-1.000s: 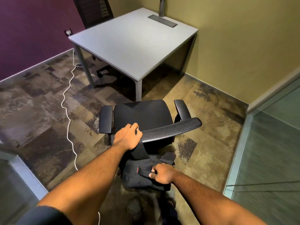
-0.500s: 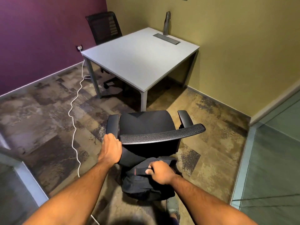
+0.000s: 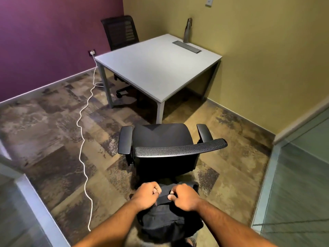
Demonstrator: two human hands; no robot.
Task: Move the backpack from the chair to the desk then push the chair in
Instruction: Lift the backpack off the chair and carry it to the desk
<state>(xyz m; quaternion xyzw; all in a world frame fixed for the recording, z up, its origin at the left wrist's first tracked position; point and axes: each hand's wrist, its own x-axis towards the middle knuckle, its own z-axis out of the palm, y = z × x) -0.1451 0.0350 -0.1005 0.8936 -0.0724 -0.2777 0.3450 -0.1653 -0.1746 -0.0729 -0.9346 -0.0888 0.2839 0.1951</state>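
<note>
Both hands grip the black backpack (image 3: 167, 220) by its top strap, left hand (image 3: 147, 194) and right hand (image 3: 185, 196) fisted on it, behind the chair (image 3: 165, 143). The desk (image 3: 156, 68) stands beyond. No readable writing shows on anything.

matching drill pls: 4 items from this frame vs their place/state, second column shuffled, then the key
Items:
1. backpack
2. bottle
3. white cable
4. near chair

Places/states:
A. standing at the far edge of the desk, by the yellow wall
B. gripped at the top by the left hand and the right hand
C. seat bare, out from the desk, backrest toward the camera
D. trailing over the floor from the wall socket

Pairs: 1-B, 2-A, 3-D, 4-C
</note>
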